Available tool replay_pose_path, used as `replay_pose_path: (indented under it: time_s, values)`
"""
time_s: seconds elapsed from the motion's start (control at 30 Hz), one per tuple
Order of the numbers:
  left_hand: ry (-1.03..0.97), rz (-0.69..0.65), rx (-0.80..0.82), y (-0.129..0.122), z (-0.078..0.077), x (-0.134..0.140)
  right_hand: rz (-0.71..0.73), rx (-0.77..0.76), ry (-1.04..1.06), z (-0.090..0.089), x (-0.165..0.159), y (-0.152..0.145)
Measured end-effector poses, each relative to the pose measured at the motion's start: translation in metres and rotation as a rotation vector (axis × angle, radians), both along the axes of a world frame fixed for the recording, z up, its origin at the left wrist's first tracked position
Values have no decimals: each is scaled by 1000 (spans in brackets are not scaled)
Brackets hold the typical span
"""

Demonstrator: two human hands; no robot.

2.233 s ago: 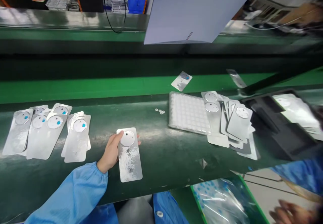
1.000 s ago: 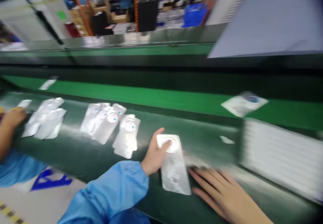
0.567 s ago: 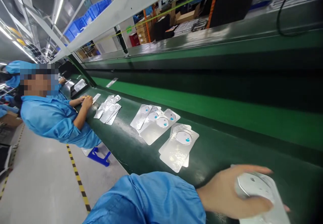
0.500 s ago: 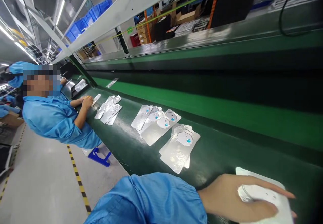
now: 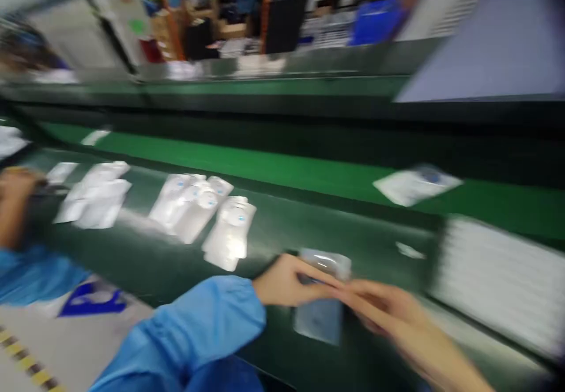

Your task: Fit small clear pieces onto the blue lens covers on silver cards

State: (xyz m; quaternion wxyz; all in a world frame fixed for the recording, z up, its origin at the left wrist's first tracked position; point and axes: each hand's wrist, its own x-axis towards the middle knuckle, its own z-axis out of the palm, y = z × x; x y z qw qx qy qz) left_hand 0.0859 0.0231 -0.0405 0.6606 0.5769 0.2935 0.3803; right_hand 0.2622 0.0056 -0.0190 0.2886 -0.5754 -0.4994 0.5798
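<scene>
A flat, greyish sheet-like piece (image 5: 318, 321) with a shiny upper end lies on the dark green worktop before me. Over it, my left hand (image 5: 296, 281) reaches in from the left, thumb and fingers closing at the tips. From the right, my right hand (image 5: 388, 306) brings its closed fingertips against those of the left. Whatever the fingertips hold is small, blurred and mostly hidden. To the left lie a pile of white cards with round printed spots (image 5: 231, 233) and a wider fanned pile of such cards (image 5: 190, 206).
At right stands a white ribbed tray (image 5: 498, 280), with a small white scrap (image 5: 410, 251) to its left. Another white packet (image 5: 415, 186) rests on the green belt (image 5: 282, 162). At far left are a co-worker's hand (image 5: 17, 192) and more cards (image 5: 95, 198).
My view has swung right. My left hand has left the white card it lay on and now meets my right hand, which has come into view. A white packet and tray now show at right.
</scene>
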Motion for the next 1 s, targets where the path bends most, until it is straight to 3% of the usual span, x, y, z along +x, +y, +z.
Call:
replay_pose_path:
  time_s: [0.07, 0.13, 0.27, 0.53, 0.7, 1.0]
  values:
    - [76, 3, 23, 7, 3, -3, -33, -71, 50, 20, 16, -11]
    - [114, -16, 50, 14, -1, -5, -67, -106, 128, 25, 18, -12]
    - [121, 16, 70, 15, -7, -6, -87, -121, 207, 16, 13, -8]
    - [96, 105, 87, 14, -1, -3, -152, -72, 273, 8, 8, -17]
    - [139, 92, 75, 14, -2, -2, -174, 33, 201, 11, 2, -18]
    - [169, 102, 117, 12, 4, -5, -152, 389, -156, 15, 0, -25]
